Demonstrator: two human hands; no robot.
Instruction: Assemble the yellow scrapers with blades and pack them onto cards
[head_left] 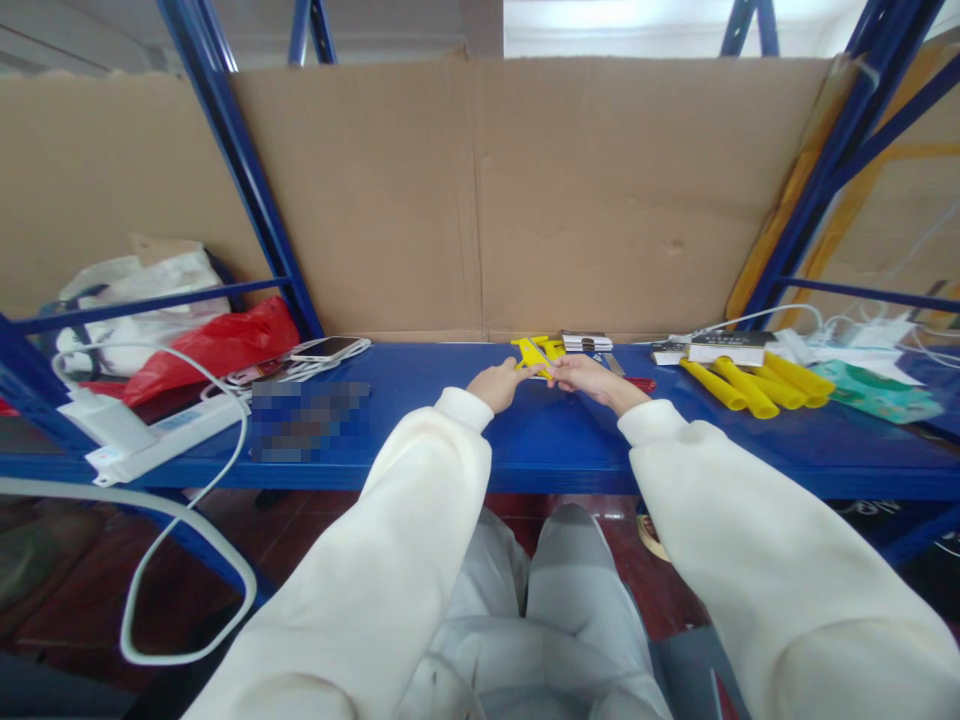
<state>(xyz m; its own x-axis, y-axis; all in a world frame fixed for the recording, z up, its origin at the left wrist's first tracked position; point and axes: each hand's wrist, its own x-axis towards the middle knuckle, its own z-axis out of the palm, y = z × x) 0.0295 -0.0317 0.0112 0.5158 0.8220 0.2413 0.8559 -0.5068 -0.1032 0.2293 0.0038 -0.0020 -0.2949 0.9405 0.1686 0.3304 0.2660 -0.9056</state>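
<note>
Near the back of the blue table, both my hands come together in front of me. My left hand (495, 384) is closed, its fingertips at a small flat yellow piece (531, 352) with a thin greyish edge. My right hand (589, 376) pinches close to the same piece from the other side; what sits in its fingertips is too small to make out. Just behind the hands lie more yellow parts (556, 349) and a small white-and-dark stack (585, 341). A red item (642, 384) lies partly hidden beside my right wrist.
Several yellow tubes (750, 388) lie to the right, by a white box (726, 348) and a green packet (874, 392). A phone (328, 348), a power strip (169, 437) and a red bag (217, 345) are on the left. Cardboard (480, 200) walls off the back.
</note>
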